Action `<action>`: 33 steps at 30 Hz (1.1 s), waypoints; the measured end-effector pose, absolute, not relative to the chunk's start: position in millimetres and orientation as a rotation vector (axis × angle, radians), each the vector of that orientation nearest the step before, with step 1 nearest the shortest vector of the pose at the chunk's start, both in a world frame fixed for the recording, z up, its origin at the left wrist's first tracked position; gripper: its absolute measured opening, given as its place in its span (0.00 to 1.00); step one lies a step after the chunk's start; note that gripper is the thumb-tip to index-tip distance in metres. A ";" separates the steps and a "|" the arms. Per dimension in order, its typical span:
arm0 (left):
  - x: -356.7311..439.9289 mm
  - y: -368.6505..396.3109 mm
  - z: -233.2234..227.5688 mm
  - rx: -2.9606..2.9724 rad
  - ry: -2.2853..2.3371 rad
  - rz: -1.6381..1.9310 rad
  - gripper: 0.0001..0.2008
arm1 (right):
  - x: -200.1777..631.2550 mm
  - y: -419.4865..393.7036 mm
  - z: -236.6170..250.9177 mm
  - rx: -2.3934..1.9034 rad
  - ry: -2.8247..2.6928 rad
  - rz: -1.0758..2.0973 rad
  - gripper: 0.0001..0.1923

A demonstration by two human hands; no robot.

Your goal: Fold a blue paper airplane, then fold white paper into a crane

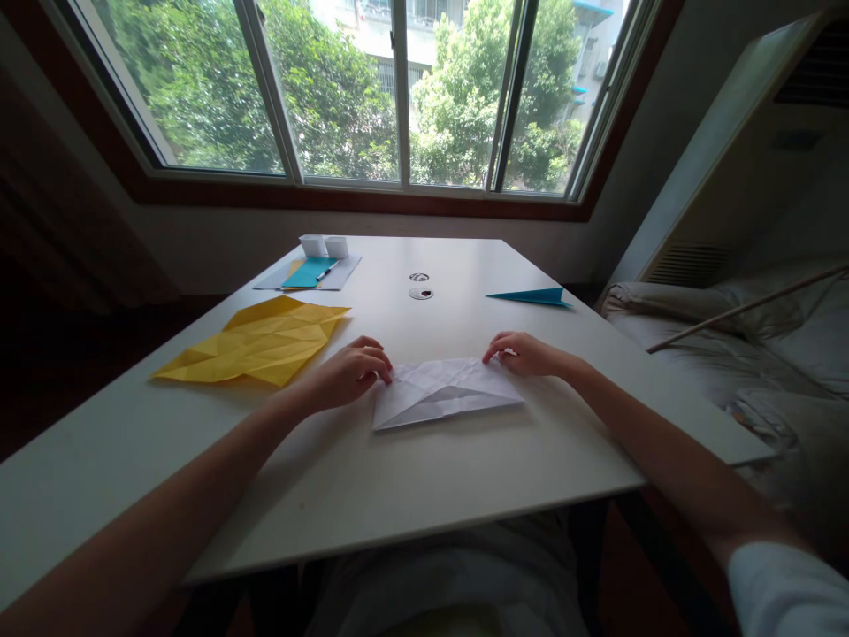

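A folded sheet of white paper [457,380] lies on the table, its front edge toward me and a slanted flap with a slight gap across its face. My left hand [355,372] is at its far left corner, fingers curled and closed on the paper's edge. At the far right corner, my right hand [523,354] pinches the sheet between thumb and fingers. The undersides of the corners are hidden by my fingers.
Creased yellow paper [265,341] spreads left of my left hand. A blue paper plane [534,296] rests at the right. Farther back lie a blue sheet [309,272], a pen [327,270] and small white paper boxes [324,245]. The white table [464,504] ends near my body.
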State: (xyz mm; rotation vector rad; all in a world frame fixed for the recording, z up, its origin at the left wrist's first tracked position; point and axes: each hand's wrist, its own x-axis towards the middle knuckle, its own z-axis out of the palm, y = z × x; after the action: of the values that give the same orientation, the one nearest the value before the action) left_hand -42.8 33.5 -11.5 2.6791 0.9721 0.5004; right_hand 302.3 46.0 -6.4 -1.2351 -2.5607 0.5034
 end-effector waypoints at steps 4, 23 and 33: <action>-28.8 23.1 -3.2 2.859 1.031 0.366 0.14 | 287.1 35.4 -5.7 -1.215 -2.673 0.192 0.14; 15.3 9.5 -23.0 3.003 0.923 0.262 0.18 | 240.8 17.2 -21.6 -1.183 -2.760 -0.081 0.21; 13.4 9.4 -20.4 3.000 0.960 0.203 0.18 | 243.8 13.8 -11.5 -1.285 -2.801 -0.058 0.20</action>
State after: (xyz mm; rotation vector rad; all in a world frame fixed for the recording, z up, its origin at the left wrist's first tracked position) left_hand 13.4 9.4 -20.4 3.0000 0.9601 0.2032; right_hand 243.8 13.8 -11.5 -1.2845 -2.8007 -0.0584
